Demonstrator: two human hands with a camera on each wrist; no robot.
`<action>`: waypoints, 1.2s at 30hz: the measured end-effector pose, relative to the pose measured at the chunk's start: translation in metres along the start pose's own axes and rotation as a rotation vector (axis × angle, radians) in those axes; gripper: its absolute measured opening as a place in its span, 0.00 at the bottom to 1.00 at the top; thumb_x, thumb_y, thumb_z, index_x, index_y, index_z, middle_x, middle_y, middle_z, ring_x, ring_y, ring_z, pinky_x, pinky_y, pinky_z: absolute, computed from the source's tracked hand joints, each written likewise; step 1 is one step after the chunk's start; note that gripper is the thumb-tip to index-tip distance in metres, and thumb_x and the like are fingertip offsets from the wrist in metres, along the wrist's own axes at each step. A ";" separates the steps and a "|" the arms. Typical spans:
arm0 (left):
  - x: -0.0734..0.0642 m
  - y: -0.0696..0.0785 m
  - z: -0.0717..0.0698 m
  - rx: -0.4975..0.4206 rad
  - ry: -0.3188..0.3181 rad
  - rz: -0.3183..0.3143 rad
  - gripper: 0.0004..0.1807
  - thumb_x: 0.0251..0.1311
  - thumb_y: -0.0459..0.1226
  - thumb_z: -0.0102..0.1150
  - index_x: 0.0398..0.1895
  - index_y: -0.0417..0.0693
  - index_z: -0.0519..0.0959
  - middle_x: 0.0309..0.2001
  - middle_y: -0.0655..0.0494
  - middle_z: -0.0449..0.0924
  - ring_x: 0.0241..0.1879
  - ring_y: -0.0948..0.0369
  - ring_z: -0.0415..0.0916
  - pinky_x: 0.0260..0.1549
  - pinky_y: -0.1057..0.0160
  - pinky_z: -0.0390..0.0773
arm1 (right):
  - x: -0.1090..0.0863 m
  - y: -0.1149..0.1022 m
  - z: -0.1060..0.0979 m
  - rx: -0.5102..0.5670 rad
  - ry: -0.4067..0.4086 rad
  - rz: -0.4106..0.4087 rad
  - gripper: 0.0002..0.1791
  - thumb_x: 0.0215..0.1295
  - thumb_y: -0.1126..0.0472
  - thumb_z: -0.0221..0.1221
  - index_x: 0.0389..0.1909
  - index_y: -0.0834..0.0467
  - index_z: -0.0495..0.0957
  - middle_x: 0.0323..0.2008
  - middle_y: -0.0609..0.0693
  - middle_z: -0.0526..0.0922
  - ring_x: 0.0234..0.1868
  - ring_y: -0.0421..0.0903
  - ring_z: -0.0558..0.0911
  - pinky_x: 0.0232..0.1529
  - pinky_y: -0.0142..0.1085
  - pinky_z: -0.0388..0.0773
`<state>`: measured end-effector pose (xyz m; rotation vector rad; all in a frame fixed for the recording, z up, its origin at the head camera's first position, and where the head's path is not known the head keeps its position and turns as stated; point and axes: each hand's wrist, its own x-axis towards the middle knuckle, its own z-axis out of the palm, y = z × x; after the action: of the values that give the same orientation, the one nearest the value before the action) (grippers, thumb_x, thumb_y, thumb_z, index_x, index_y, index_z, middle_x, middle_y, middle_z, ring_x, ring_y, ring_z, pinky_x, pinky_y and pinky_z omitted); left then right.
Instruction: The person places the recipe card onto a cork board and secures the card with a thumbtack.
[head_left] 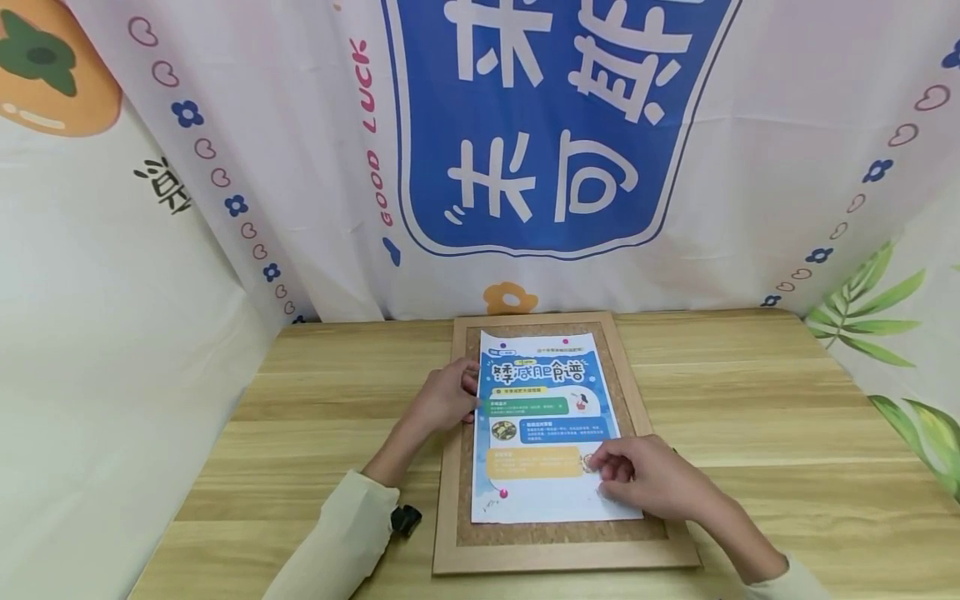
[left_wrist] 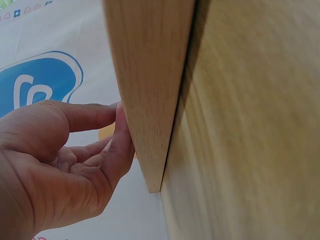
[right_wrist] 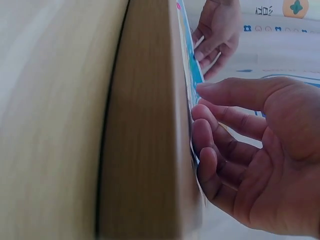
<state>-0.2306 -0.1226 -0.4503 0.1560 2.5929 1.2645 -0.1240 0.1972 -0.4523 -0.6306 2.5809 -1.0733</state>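
A printed paper poster (head_left: 555, 498), blue, green and yellow with Chinese lettering, lies on a wood-framed cork board (head_left: 566, 533). Two pushpins show along its top: one purple pushpin (head_left: 503, 346) and one pink pushpin (head_left: 566, 342). Another pink pushpin (head_left: 503, 493) is at lower left. My left hand (head_left: 447, 395) rests at the poster's left edge over the frame, fingers loosely bent. My right hand (head_left: 651, 477) is at the poster's lower right, fingertips close to the paper. Its thumb (right_wrist: 225, 92) and fingers are loosely bent, with no object visible between them.
The board lies on a light wood-grain table (head_left: 757, 417), its top edge near a printed cloth backdrop (head_left: 315, 167) with a large blue sign. A small black item (head_left: 406, 521) is at the left sleeve cuff. Leaf-printed cloth (head_left: 877, 317) hangs at the right.
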 end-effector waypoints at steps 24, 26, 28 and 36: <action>-0.001 0.001 0.000 0.007 -0.003 0.005 0.28 0.67 0.23 0.65 0.70 0.39 0.74 0.45 0.45 0.81 0.32 0.57 0.81 0.28 0.65 0.86 | -0.038 0.052 -0.060 -0.144 0.204 0.044 0.10 0.67 0.64 0.72 0.48 0.57 0.87 0.34 0.40 0.84 0.35 0.30 0.79 0.34 0.29 0.82; -0.001 0.000 0.000 0.005 -0.004 0.009 0.28 0.67 0.23 0.65 0.70 0.38 0.73 0.45 0.45 0.81 0.32 0.57 0.81 0.27 0.66 0.86 | -0.039 0.057 -0.062 -0.150 0.213 0.041 0.10 0.67 0.65 0.72 0.47 0.57 0.87 0.35 0.40 0.85 0.36 0.29 0.79 0.35 0.29 0.83; -0.001 0.000 0.000 0.003 -0.002 0.007 0.28 0.67 0.23 0.65 0.70 0.38 0.73 0.45 0.45 0.81 0.32 0.57 0.81 0.27 0.66 0.86 | -0.038 0.063 -0.064 -0.150 0.220 0.039 0.10 0.67 0.65 0.71 0.47 0.57 0.87 0.35 0.41 0.85 0.36 0.29 0.79 0.36 0.29 0.83; -0.001 0.001 0.000 0.004 0.000 0.002 0.28 0.67 0.23 0.64 0.70 0.38 0.73 0.45 0.45 0.81 0.32 0.57 0.81 0.28 0.66 0.86 | -0.033 0.077 -0.064 -0.100 0.170 0.054 0.10 0.66 0.68 0.70 0.47 0.59 0.86 0.37 0.44 0.86 0.37 0.31 0.80 0.38 0.29 0.84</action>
<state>-0.2295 -0.1226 -0.4494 0.1595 2.5957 1.2602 -0.1435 0.3005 -0.4613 -0.5085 2.7946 -1.0274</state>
